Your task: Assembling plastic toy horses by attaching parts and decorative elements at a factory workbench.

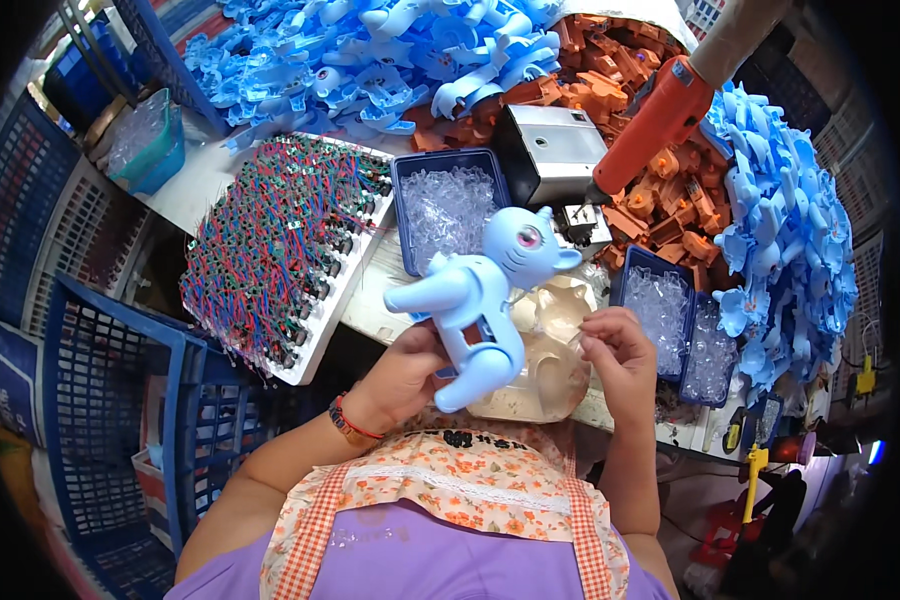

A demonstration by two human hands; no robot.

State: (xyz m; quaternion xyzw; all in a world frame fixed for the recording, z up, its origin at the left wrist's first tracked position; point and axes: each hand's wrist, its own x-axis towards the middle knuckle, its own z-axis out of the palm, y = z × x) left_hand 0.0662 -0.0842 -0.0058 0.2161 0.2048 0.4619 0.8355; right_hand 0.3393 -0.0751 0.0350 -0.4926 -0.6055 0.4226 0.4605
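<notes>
My left hand (407, 372) grips a light-blue plastic toy pony (475, 300) by its back side, and the toy is held tilted over the bench. The pony has a painted eye on its head and a rectangular opening in its belly, with something reddish-brown inside. Beneath and beside it lies a beige moulded holder (545, 395) with hollows, partly covered by the toy. My right hand (620, 350) is at the holder's right edge, thumb and fingertips pinched together; whatever is between them, if anything, is too small to make out.
An orange power screwdriver (655, 125) hangs above a metal box (550, 140). Blue bins (403, 212) hold clear plastic parts. A white tray (342, 290) carries wired circuit boards. Blue toy shells (350, 70) and orange parts (685, 205) are heaped behind. Blue crates (110, 380) stand left.
</notes>
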